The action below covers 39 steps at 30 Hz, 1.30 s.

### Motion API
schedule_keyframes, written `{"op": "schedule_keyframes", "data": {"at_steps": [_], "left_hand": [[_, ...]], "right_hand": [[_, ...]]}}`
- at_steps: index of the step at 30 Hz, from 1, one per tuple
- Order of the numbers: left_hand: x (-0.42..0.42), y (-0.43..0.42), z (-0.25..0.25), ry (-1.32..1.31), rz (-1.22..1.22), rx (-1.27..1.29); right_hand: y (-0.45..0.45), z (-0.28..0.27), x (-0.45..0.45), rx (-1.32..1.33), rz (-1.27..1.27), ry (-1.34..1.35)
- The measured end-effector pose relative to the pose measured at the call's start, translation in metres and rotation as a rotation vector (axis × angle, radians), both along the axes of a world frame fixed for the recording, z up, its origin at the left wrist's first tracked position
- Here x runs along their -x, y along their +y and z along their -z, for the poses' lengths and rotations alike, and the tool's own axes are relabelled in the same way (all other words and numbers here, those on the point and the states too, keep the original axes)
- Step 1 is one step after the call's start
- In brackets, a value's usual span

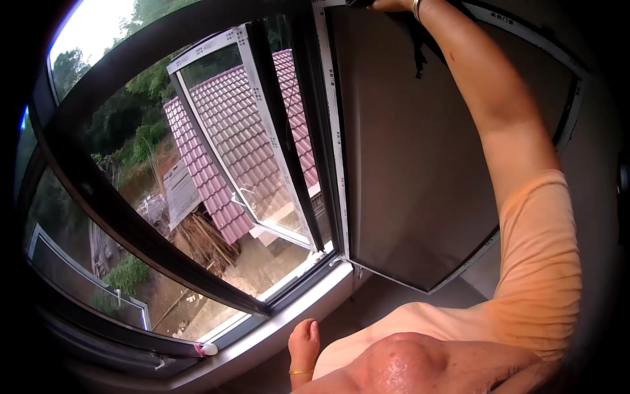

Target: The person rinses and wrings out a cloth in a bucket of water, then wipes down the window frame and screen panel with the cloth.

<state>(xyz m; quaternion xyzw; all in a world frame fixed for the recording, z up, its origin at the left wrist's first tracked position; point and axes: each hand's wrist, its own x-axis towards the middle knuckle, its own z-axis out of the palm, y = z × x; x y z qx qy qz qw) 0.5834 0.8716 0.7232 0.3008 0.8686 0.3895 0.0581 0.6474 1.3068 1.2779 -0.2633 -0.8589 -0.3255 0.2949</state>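
My right hand (pixel 392 5) is raised to the top edge of the view, at the upper part of an open window screen panel (pixel 420 151) with a dark mesh and a pale frame. Its fingers are closed on a dark cloth (pixel 359 3), mostly cut off by the view's edge. A ragged dark strip (pixel 419 56) hangs below, against the mesh. Low in the middle, my left hand (pixel 304 340) is curled into a loose fist beside my body, with nothing visible in it. It is nearest to the window sill (pixel 289 328) and touches nothing.
An outward-opened window sash (pixel 252 131) with a white handle (pixel 243 197) stands left of the screen. A dark window bar (pixel 151 246) crosses the left side. A small white and pink object (pixel 207 349) lies on the sill. Outside are a tiled roof (pixel 210 144) and piled sticks (pixel 203 240).
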Motion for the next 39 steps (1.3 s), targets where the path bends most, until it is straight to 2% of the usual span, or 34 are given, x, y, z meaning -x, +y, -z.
{"op": "schedule_keyframes", "data": {"at_steps": [2,5,8,9,11,12,13,14,17,19,21,22,25,27,29,31,32,33,35,36,39], "left_hand": [[-0.002,-0.007,0.014,0.009,-0.040,-0.120],[-0.002,-0.014,0.043,-0.088,-0.079,-0.090],[-0.011,-0.005,0.050,-0.139,-0.067,-0.154],[-0.016,-0.001,0.045,-0.146,-0.055,-0.167],[-0.021,0.025,0.015,-0.109,0.019,-0.122],[-0.019,0.041,0.009,-0.067,0.105,-0.159],[-0.017,0.057,-0.001,-0.025,0.188,-0.196],[-0.015,0.077,-0.021,-0.001,0.274,-0.224],[-0.002,0.146,-0.090,0.162,0.503,-0.407],[0.002,0.188,-0.153,0.217,0.644,-0.407],[-0.003,0.230,-0.223,0.618,0.751,-0.604],[-0.008,0.249,-0.258,0.736,0.808,-0.646],[-0.034,0.314,-0.375,1.056,0.863,-0.980],[-0.049,0.357,-0.446,1.160,0.728,-1.133],[-0.059,0.405,-0.504,1.121,0.679,-1.180],[-0.061,0.441,-0.538,1.210,0.529,-1.033],[-0.059,0.450,-0.547,1.121,0.618,-0.812],[-0.060,0.449,-0.550,1.129,0.632,-0.826],[-0.060,0.443,-0.550,0.808,0.668,-0.542],[-0.054,0.445,-0.546,0.820,0.701,-0.624],[-0.057,0.437,-0.547,0.768,0.688,-0.595]], "right_hand": [[-0.002,-0.004,-0.004,0.004,-0.004,-0.013],[-0.009,-0.010,-0.018,0.022,-0.002,-0.042],[-0.031,-0.011,-0.031,0.031,0.129,-0.186],[-0.023,-0.011,-0.041,0.036,0.069,-0.184],[-0.041,-0.016,-0.075,0.125,0.110,-0.235],[-0.018,-0.018,-0.084,0.044,0.031,-0.206],[-0.035,-0.019,-0.103,0.076,0.087,-0.242],[-0.037,-0.018,-0.122,0.013,0.102,-0.288],[-0.066,-0.019,-0.185,0.063,0.271,-0.327],[-0.071,-0.021,-0.252,0.479,0.655,-0.192],[-0.027,-0.010,-0.333,0.354,0.406,-0.103],[-0.027,-0.002,-0.353,0.261,0.287,-0.070],[-0.034,0.001,-0.360,0.424,0.464,0.056],[-0.035,0.015,-0.357,0.298,0.408,0.136],[-0.035,0.028,-0.359,0.236,0.352,0.156],[-0.040,0.035,-0.357,0.110,0.203,0.165],[-0.048,0.037,-0.353,0.066,0.191,0.174],[-0.049,0.032,-0.356,0.161,0.245,0.129],[-0.078,0.034,-0.339,0.066,0.275,0.147],[-0.080,0.031,-0.331,0.062,0.292,0.152],[-0.067,0.022,-0.297,0.029,0.371,0.073]]}}
